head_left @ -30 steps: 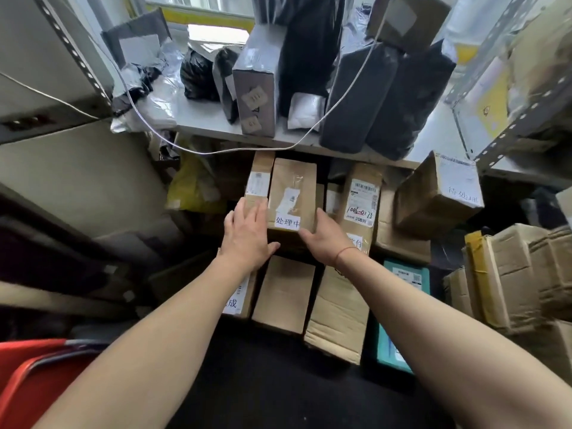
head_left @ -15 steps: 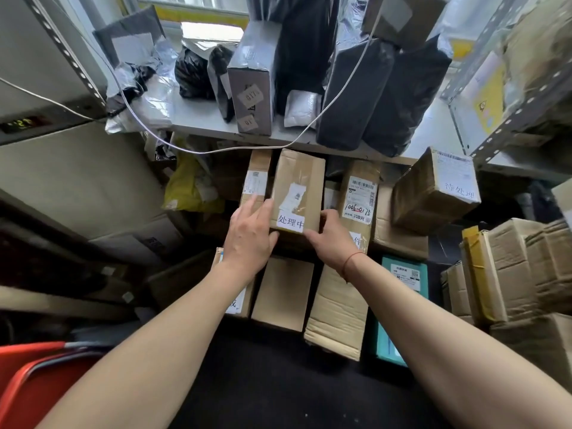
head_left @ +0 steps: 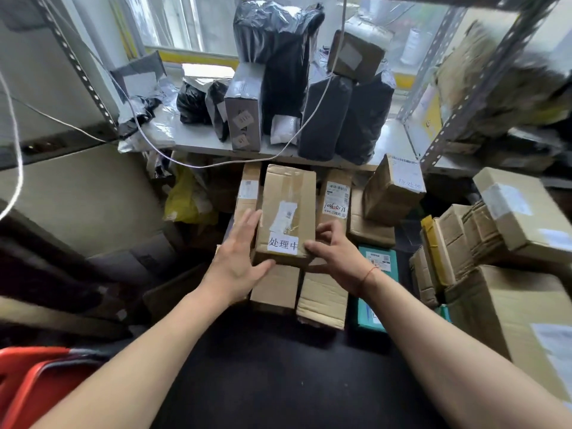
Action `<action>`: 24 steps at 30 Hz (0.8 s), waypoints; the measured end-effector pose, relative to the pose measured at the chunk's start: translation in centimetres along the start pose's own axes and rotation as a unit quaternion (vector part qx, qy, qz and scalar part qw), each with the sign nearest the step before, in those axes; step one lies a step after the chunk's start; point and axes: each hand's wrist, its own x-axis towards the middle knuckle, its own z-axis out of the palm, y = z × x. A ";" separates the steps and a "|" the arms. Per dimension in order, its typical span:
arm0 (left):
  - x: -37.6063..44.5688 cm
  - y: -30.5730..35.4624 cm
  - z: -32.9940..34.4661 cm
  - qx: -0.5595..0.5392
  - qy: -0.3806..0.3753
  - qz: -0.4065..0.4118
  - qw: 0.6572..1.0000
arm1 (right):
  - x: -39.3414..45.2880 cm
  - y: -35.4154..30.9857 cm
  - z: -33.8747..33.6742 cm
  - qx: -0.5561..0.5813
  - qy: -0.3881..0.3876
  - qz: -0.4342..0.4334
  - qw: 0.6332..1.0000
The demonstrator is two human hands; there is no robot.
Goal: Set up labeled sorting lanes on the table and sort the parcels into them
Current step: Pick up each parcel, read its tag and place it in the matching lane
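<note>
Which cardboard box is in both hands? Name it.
The upright box with the white 处理中 label; the left hand and right hand clasp its lower sides. The other boxes go untouched.

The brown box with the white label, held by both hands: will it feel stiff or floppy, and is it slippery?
The box is probably stiff: its cardboard edges look straight. Its taped face may be a little slippery. The left hand and right hand grip opposite sides.

"处理中" is printed on a white label (head_left: 283, 244) on the held box (head_left: 286, 212); "1006-0175" is handwritten on a neighbouring box's label (head_left: 335, 203).
</note>
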 end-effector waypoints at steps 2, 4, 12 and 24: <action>-1.3 0.4 -0.8 -0.044 -0.034 -0.016 0.998 | -2.1 0.2 0.2 0.002 -0.010 -0.006 1.000; -2.9 0.9 -1.1 -0.057 -0.043 -0.019 0.997 | -4.2 0.6 0.3 0.006 -0.013 -0.005 1.000; -8.2 6.0 -0.9 -0.093 -0.071 0.008 0.993 | -11.6 0.7 -0.9 -0.059 0.034 -0.020 0.997; -14.2 15.6 4.7 -0.115 -0.072 -0.013 0.991 | -23.2 -0.8 -8.8 -0.230 0.027 -0.043 0.972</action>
